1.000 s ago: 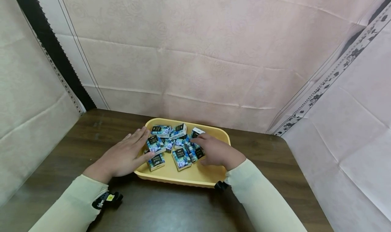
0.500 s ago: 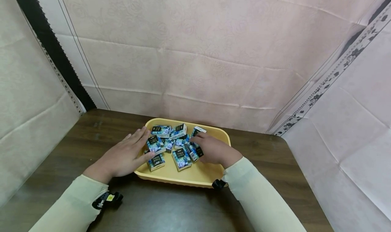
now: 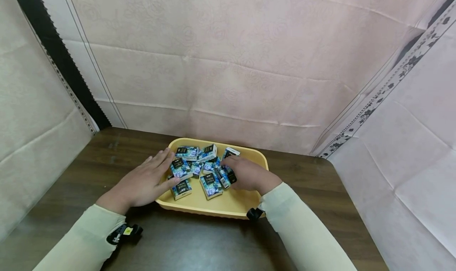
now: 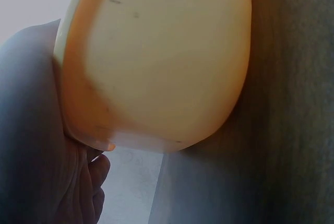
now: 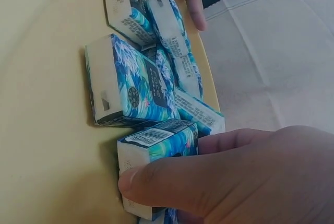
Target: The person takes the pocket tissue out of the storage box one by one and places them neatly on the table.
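Observation:
A yellow plastic tray [image 3: 231, 203] holds several small blue floral tissue packs with black labels and white ends. My left hand [image 3: 144, 182] rests on the tray's left rim, fingers straight and thumb spread inward over the packs. From the left wrist view, the palm lies along the rim beside the tray's outer wall [image 4: 172, 62]. Inside the tray, my right hand [image 3: 247, 174] pinches a tissue pack [image 5: 162, 143] on its edge, thumb against its white end and fingers behind it. Another tissue pack [image 5: 133, 80] lies flat just beside it.
The tray stands on a dark wooden table [image 3: 192, 243] near its back edge. Pale cloth walls [image 3: 228, 65] rise behind and on both sides. A tissue pack [image 3: 231, 151] leans near the tray's back wall, partly behind my right hand.
My right hand has shifted slightly left and toward me, and the tissue pack at its fingers has turned a little. My left hand has stayed on the rim.

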Available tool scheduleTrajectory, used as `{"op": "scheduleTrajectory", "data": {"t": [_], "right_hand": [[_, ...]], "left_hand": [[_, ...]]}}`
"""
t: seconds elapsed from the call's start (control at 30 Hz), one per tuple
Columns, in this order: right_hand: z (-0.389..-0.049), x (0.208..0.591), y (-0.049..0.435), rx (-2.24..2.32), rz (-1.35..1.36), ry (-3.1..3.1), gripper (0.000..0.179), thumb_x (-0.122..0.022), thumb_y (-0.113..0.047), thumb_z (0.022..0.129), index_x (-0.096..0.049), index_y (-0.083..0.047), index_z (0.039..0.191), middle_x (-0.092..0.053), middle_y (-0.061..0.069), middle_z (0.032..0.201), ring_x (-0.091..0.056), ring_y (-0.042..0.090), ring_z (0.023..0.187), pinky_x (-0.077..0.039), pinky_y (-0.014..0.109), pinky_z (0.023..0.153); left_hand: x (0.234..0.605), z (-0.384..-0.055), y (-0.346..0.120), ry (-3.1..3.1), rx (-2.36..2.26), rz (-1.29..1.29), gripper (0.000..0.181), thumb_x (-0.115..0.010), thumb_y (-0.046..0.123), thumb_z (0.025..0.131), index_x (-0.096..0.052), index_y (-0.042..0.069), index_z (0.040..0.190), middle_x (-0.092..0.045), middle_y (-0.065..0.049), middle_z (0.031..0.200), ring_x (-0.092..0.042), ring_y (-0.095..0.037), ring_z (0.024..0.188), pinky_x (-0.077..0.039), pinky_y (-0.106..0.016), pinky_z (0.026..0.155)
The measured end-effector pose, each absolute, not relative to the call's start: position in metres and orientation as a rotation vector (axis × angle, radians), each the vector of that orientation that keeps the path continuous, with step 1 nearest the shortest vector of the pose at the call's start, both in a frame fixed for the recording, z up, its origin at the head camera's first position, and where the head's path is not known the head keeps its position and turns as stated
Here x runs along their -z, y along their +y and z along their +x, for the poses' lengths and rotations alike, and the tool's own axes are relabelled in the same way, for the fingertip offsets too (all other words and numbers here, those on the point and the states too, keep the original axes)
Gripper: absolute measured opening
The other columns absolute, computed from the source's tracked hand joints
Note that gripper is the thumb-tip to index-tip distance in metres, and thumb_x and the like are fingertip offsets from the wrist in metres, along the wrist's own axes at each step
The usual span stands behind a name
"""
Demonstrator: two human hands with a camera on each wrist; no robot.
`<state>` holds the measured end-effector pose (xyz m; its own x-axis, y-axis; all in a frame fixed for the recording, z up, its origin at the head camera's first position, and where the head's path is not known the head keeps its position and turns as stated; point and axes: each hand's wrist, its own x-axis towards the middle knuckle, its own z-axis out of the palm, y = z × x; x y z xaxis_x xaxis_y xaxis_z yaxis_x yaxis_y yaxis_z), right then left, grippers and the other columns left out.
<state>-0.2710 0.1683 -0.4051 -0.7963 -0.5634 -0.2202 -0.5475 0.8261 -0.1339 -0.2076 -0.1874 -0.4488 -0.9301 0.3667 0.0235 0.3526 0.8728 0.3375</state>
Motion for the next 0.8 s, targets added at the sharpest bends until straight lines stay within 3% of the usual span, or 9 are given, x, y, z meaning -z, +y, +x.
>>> {"op": "scheduleTrajectory", "data": {"t": [0.8], "right_hand": [[-0.263,0.394,0.171,0.153,-0.830,2.743,0.086,-0.096,-0.016,0.093,-0.054,-0.027,0.167,-0.047,0.008,0.171,-0.062,0.029,0.145,-0.059,0.047,0.120]], "left_hand": [[0.449,-0.207,-0.186,3.013,-0.507,0.572,0.099,-0.035,0.079,0.112,-0.013,0.013,0.182,-0.005,-0.012,0.191,-0.011,-0.042,0.177,-0.017,-0.066,0.141]]}}
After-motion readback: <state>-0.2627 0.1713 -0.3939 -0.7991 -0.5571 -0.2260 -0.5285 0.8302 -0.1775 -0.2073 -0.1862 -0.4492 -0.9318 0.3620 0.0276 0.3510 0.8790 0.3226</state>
